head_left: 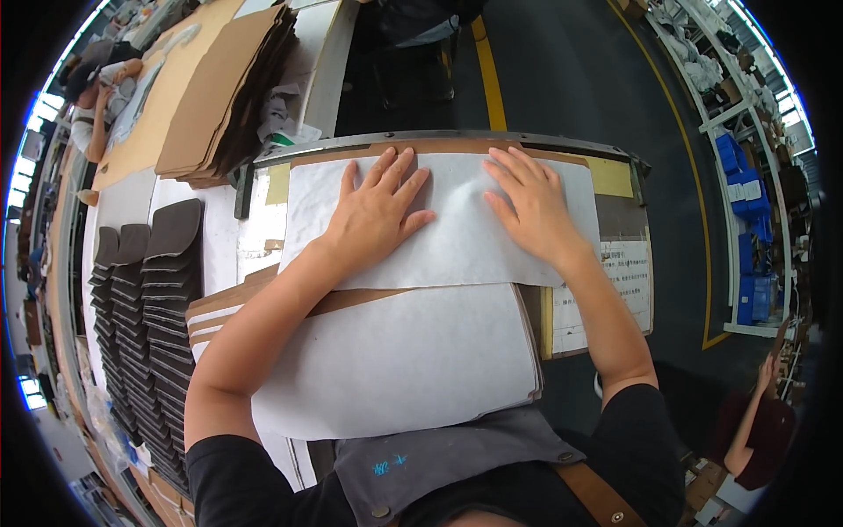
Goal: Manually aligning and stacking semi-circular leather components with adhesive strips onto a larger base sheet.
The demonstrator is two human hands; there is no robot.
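A white sheet (457, 250) with a brown layer showing along its far edge lies across the board in front of me. My left hand (373, 215) rests on it, fingers spread toward the far edge. On the sheet's right part lies my right hand (537, 206), its fingers apart too and the sheet slightly raised beside it. Along the far side runs a metal bar (457, 138). Nearer to me is a stack of white-faced, brown-backed sheets (404, 360), its far edge under the white sheet and its near edge by my grey apron (465, 461).
Rows of stacked dark grey pads (167, 290) stand at the left. Beyond them is a pile of brown sheets (224, 92). A printed paper (615, 307) lies by my right forearm. Blue bins (751, 193) fill a rack at right. Other people are at far left and lower right.
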